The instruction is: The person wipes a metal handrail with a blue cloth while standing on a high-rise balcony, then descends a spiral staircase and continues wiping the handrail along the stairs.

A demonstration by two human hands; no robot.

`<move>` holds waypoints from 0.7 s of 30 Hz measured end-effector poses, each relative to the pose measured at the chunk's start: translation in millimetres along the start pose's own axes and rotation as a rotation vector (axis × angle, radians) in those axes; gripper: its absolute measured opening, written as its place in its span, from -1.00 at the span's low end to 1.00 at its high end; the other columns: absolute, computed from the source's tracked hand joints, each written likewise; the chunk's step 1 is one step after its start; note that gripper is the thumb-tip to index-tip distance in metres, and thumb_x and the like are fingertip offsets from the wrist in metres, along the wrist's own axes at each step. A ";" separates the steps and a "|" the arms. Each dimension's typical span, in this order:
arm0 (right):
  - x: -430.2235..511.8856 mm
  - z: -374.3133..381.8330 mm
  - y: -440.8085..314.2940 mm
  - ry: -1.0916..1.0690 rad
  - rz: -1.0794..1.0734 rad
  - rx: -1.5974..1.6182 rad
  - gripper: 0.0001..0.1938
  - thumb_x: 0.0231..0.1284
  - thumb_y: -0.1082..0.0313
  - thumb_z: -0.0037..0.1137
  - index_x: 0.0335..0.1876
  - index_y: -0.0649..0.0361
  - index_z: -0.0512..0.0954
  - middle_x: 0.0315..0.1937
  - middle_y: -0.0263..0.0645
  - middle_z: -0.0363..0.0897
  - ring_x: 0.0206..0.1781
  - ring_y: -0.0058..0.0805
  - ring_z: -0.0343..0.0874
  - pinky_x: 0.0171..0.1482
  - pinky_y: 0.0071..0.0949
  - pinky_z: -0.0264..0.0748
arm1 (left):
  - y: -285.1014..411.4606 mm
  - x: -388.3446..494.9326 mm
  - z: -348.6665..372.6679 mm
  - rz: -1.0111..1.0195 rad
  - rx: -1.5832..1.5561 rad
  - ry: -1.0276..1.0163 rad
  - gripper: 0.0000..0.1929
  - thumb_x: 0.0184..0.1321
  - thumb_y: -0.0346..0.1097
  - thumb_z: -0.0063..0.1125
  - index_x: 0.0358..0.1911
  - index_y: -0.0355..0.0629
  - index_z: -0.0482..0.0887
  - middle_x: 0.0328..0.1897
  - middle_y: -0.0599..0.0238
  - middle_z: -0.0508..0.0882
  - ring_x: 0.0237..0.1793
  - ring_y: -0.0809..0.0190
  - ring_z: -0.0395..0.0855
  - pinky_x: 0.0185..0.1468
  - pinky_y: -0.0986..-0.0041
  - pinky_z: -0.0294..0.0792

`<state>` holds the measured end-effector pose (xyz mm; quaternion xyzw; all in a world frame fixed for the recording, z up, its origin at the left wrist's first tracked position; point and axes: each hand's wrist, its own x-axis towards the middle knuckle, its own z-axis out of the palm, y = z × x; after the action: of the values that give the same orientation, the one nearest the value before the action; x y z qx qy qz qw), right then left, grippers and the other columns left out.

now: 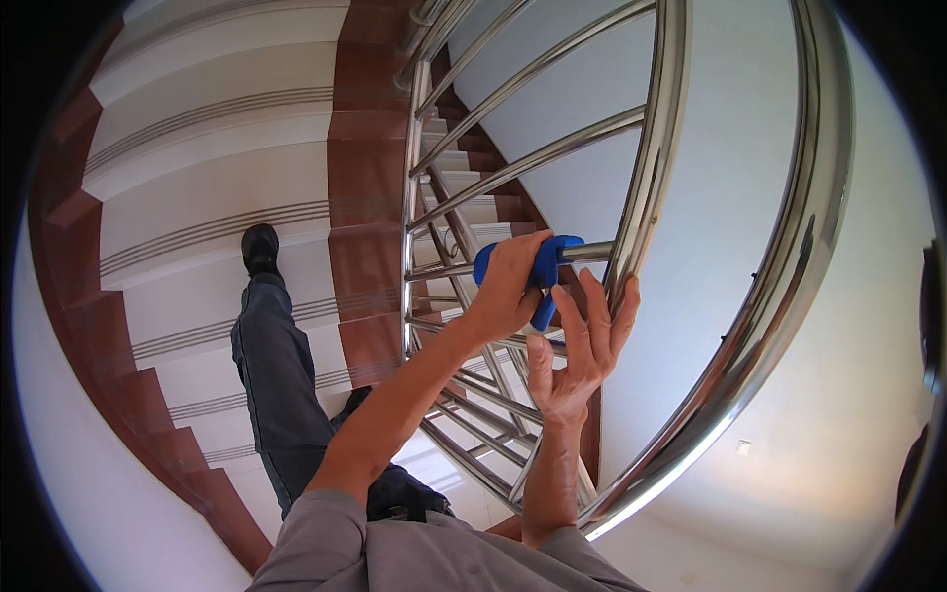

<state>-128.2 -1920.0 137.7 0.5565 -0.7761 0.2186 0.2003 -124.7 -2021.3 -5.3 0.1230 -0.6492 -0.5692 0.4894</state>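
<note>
My left hand (510, 274) is closed around a blue cloth (546, 263). The cloth wraps a polished metal bar (588, 252) of the stair railing, with a loose end hanging below. Beside it, my right hand (581, 362) holds nothing, its fingers spread and curved. Those fingertips are close to the thick metal rail (651, 170) that the bar meets; whether they touch it I cannot tell. Part of the bar is hidden behind my left hand and the cloth.
A wide, shiny handrail (806, 244) curves along the right. Pale stair steps (214, 163) with dark grooved strips and a red-brown border (370, 244) lie to the left. My black shoe (260, 248) is on a step. Lower stairs show through the railing; a white wall (740, 185) stands beyond.
</note>
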 end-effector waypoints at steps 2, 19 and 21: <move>0.0 -0.3 -0.5 0.015 0.019 0.048 -0.39 0.48 -0.35 0.22 0.11 0.11 0.85 0.42 -0.15 0.68 0.77 0.26 0.08 0.63 0.32 0.14 | -0.1 -0.5 -9.1 -0.013 -0.081 -0.050 -0.22 0.25 -0.50 0.24 0.61 -0.20 0.35 0.51 -0.13 0.52 0.51 -0.25 0.41 0.60 0.00 0.19; 0.0 -4.7 -3.1 -0.022 0.028 0.038 -0.39 0.43 -0.40 0.24 0.05 0.04 0.88 0.36 -0.24 0.73 0.78 0.26 0.05 0.65 0.36 0.07 | 18.2 14.9 7.2 -0.049 0.044 0.153 -0.53 0.30 -0.19 0.52 0.22 -0.12 0.67 0.08 0.13 0.75 0.07 -0.14 0.64 0.23 0.05 0.39; -0.3 -6.5 -3.0 -0.038 0.009 0.025 -0.37 0.44 -0.37 0.24 0.05 0.13 0.88 0.35 -0.14 0.73 0.78 0.34 0.02 0.65 0.34 0.10 | 15.9 14.1 12.4 -0.033 0.068 0.180 -0.53 0.29 -0.20 0.51 0.22 -0.13 0.65 0.08 0.12 0.74 0.05 -0.15 0.63 0.24 0.03 0.38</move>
<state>-124.7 -1916.9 143.2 0.5594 -0.7796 0.2185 0.1774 -134.9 -2018.6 17.0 0.2009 -0.6194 -0.5414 0.5318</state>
